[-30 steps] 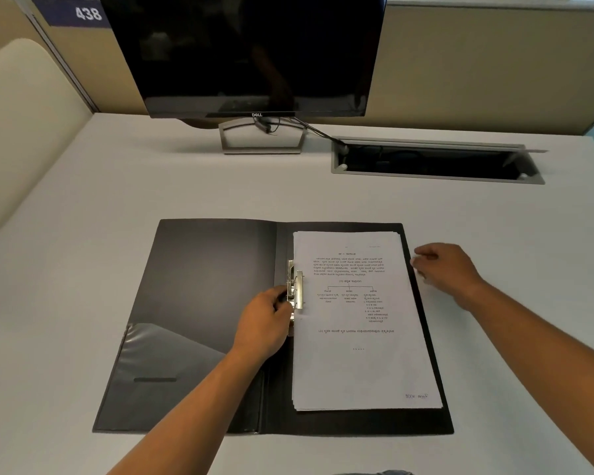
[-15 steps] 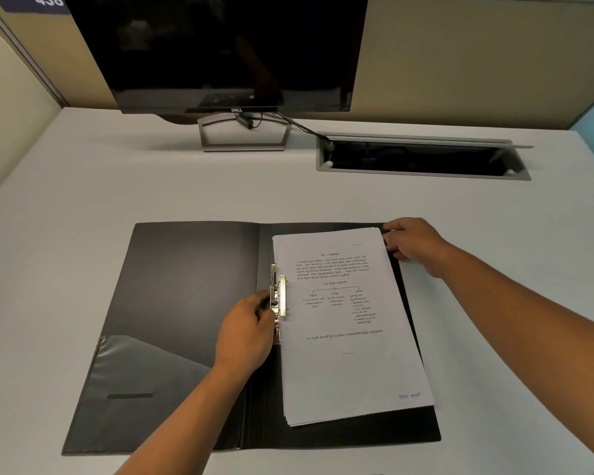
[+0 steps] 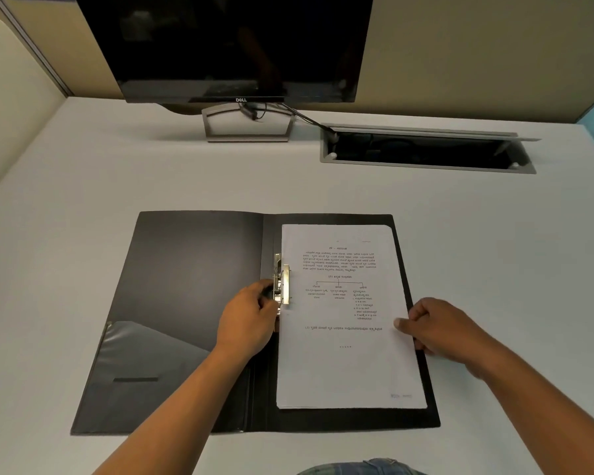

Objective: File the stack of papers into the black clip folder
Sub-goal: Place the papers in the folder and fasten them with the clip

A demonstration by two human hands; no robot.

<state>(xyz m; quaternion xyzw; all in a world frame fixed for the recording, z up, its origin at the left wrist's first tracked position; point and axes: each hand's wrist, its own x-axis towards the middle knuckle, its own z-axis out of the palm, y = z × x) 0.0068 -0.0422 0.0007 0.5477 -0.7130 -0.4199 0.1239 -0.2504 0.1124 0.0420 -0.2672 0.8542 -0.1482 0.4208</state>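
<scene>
The black clip folder [image 3: 189, 289] lies open and flat on the white desk. A stack of printed papers [image 3: 347, 365] rests on its right half, its left edge at the metal clip [image 3: 282, 284] beside the spine. My left hand [image 3: 251, 320] grips the clip's lever, fingers curled round it. My right hand [image 3: 439, 327] holds the stack's right edge about halfway down, thumb on top of the sheet and fingers under or beside the edge.
A dark monitor [image 3: 234, 46] on a metal stand [image 3: 247, 126] stands at the back of the desk. To its right is an open cable tray [image 3: 426, 149] sunk in the desk. A clear pocket [image 3: 141, 368] lines the folder's left cover.
My right hand moved from the stack's far right corner down to the middle of its right edge. My left hand stayed on the clip. The view shifted slightly.
</scene>
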